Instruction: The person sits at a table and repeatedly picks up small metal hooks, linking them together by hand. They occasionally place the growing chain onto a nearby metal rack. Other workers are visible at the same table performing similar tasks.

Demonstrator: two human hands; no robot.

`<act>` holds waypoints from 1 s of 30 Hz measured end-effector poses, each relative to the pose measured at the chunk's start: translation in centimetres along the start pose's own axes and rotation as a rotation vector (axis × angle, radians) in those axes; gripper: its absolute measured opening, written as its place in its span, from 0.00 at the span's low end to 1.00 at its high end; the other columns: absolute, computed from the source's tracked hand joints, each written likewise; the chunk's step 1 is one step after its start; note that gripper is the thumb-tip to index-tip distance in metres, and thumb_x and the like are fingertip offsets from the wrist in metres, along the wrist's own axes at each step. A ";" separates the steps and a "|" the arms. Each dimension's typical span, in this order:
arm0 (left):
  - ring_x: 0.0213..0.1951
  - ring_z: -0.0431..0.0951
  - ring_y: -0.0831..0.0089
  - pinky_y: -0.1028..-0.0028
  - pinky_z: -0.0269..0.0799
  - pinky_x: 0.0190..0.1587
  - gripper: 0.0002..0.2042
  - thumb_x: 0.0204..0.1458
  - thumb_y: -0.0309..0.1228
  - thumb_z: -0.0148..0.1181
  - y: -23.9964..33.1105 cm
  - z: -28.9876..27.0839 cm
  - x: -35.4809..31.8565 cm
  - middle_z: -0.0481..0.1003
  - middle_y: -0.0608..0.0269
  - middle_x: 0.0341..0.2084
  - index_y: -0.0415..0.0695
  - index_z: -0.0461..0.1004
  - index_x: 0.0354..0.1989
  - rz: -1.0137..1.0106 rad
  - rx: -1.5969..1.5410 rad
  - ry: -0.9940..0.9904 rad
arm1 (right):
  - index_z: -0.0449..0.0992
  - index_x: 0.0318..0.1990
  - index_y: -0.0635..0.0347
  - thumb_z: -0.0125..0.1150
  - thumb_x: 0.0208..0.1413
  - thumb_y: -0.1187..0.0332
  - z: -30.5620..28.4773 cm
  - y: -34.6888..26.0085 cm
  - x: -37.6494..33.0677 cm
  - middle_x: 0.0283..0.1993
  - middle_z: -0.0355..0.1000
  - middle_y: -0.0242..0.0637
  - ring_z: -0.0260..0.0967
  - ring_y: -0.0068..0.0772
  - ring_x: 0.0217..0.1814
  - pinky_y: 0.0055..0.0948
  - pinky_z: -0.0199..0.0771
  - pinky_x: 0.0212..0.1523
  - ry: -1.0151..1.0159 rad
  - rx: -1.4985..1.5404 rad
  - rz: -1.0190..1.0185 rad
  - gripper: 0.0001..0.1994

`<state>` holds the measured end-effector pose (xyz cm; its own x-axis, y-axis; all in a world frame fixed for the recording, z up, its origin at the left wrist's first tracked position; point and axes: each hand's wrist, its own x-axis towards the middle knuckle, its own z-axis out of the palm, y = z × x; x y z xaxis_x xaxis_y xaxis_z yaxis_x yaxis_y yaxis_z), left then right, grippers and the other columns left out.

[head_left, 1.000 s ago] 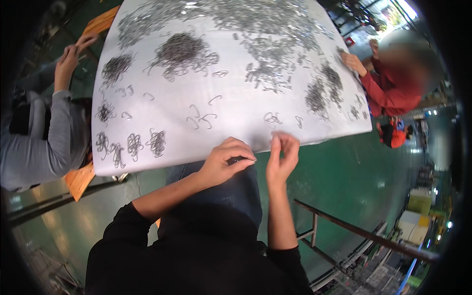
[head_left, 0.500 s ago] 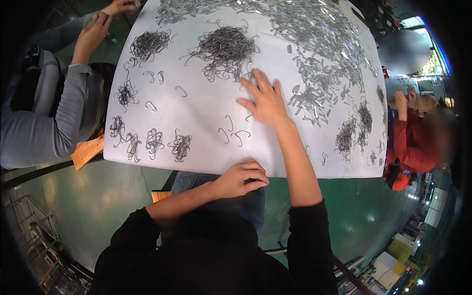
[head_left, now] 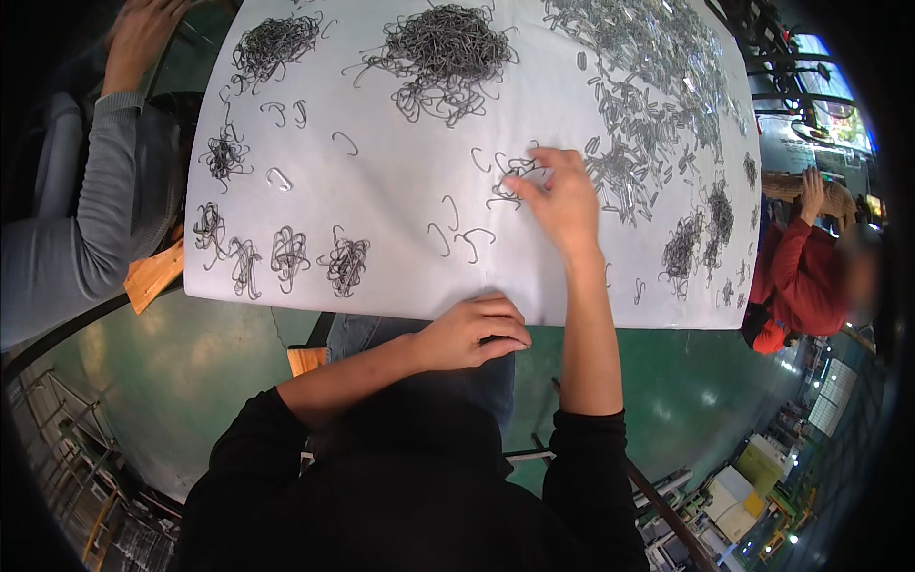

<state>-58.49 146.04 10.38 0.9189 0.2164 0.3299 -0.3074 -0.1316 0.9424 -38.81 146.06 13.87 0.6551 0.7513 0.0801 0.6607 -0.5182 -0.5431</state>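
My right hand [head_left: 566, 205] is over the white table top with its thumb and fingers bent and apart. Between and beside the fingertips lies a small loose cluster of dark wire hooks [head_left: 515, 174], seemingly touched but not gripped. My left hand [head_left: 474, 332] rests at the table's near edge, fingers curled toward the thumb; whatever it may hold is hidden. Several loose hooks [head_left: 472, 243] lie just beyond it. Farther off is a large tangled pile of hooks [head_left: 448, 48]. Small hook bundles [head_left: 347, 262] form a row along the near left edge.
A wide spread of shiny metal oblong links [head_left: 658, 105] covers the table's far right. More hook piles [head_left: 681, 246] lie at the right. A person in a grey sleeve [head_left: 95, 210] sits at the left; another in red [head_left: 805, 276] works at the right.
My right hand has drawn back from the large pile toward me, its spread fingers now bent around a small cluster of hooks. My left hand stays at the edge. The view has shifted slightly.
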 end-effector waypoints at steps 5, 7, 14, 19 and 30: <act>0.37 0.73 0.67 0.70 0.71 0.41 0.05 0.46 0.25 0.65 0.0 0.0 -0.1 0.74 0.66 0.31 0.44 0.78 0.32 -0.009 0.013 -0.010 | 0.79 0.34 0.56 0.65 0.46 0.71 -0.7 -0.5 -1.5 0.32 0.75 0.36 0.74 0.37 0.32 0.34 0.72 0.33 -0.305 0.161 0.054 0.06; 0.36 0.73 0.67 0.70 0.71 0.41 0.05 0.46 0.25 0.65 0.0 0.0 -0.1 0.74 0.65 0.31 0.44 0.78 0.32 -0.010 0.011 -0.006 | 0.80 0.33 0.56 0.65 0.46 0.71 -1.5 -0.7 -1.4 0.31 0.76 0.37 0.74 0.38 0.32 0.34 0.72 0.34 -0.323 0.122 0.044 0.06; 0.36 0.73 0.67 0.70 0.70 0.40 0.05 0.46 0.23 0.65 0.6 0.0 -0.2 0.74 0.63 0.31 0.42 0.78 0.33 -0.037 -0.015 -0.034 | 0.79 0.33 0.59 0.65 0.48 0.67 0.0 -2.3 2.0 0.31 0.77 0.38 0.75 0.36 0.34 0.32 0.71 0.36 -0.255 -0.050 -0.053 0.07; 0.37 0.73 0.66 0.70 0.70 0.41 0.06 0.47 0.23 0.64 1.1 0.1 -0.6 0.74 0.63 0.31 0.41 0.77 0.33 -0.056 -0.006 -0.053 | 0.79 0.31 0.58 0.65 0.47 0.67 0.9 -2.9 2.6 0.30 0.77 0.37 0.75 0.38 0.36 0.35 0.72 0.37 -0.319 -0.224 -0.193 0.06; 0.38 0.73 0.63 0.67 0.69 0.43 0.04 0.49 0.24 0.62 1.4 1.1 -1.6 0.75 0.61 0.33 0.42 0.77 0.34 -0.007 -0.002 -0.004 | 0.80 0.35 0.58 0.63 0.51 0.58 3.5 -7.8 0.8 0.39 0.77 0.41 0.75 0.42 0.43 0.36 0.74 0.41 -0.446 -0.411 0.047 0.13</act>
<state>-60.09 144.41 11.13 0.9219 0.2130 0.3235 -0.3018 -0.1286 0.9447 -44.76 152.12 15.19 0.5291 0.7763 -0.3425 0.7803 -0.6038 -0.1632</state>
